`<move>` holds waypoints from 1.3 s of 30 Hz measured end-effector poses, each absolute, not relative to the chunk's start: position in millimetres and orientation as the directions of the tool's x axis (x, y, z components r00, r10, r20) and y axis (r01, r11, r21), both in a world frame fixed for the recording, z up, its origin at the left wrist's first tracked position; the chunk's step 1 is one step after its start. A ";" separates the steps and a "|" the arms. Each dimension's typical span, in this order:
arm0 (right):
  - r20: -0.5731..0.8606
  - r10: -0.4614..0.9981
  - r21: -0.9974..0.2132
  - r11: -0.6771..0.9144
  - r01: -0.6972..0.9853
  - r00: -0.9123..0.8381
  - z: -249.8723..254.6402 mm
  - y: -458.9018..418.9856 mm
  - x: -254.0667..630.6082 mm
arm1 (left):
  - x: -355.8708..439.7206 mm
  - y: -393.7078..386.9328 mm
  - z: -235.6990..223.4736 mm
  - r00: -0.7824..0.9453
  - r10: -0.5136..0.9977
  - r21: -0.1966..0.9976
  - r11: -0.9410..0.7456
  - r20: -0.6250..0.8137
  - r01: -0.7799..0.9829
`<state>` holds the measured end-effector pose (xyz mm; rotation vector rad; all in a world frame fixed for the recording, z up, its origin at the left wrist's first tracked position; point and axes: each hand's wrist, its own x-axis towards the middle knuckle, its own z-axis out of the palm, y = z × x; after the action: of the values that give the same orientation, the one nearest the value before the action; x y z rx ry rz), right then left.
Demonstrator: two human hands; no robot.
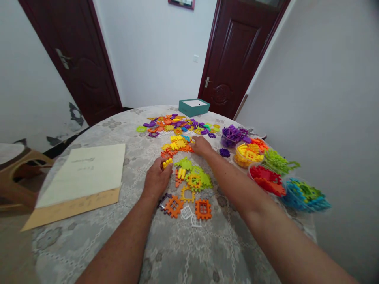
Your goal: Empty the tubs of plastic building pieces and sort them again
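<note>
Yellow piece (167, 162) sits in left hand (156, 177) — fingers (167, 171) curled close.

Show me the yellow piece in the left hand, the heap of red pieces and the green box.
Yellow piece (167, 163): head view, middle of its bumpy side.
Heap of red pieces (268, 179): head view, middle of its top.
Green box (189, 109): head view, front wall.
</note>
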<state>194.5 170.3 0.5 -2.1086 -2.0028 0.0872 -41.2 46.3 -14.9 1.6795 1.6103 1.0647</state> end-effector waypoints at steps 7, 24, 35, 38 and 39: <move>0.100 0.992 -0.210 -0.048 0.977 0.070 -9.1 172.0 197.0 | -42.5 47.0 -21.6 -0.034 0.988 0.866 -0.113 0.149 0.488; 0.340 0.938 -0.779 0.325 0.536 -0.074 2.3 58.4 136.4 | -36.3 52.8 -29.7 0.100 0.993 0.998 -0.067 0.069 -0.021; 0.200 0.979 -0.940 0.182 0.288 0.035 -2.6 41.6 130.6 | -37.4 46.7 -19.9 0.305 0.952 0.991 0.026 0.015 -0.130; 0.132 0.990 -0.962 0.115 0.246 0.055 -4.0 35.8 135.1 | -35.0 41.8 -13.8 0.339 0.941 0.997 0.031 -0.007 -0.066; 0.113 0.992 -0.965 0.097 0.245 0.053 -3.4 33.5 136.6 | -34.6 40.4 -11.8 0.353 0.936 0.999 0.013 0.000 -0.035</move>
<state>136.6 33.5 -3.4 -1.3342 -1.3826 0.9562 -34.6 40.4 -11.8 1.3272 0.9180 0.9526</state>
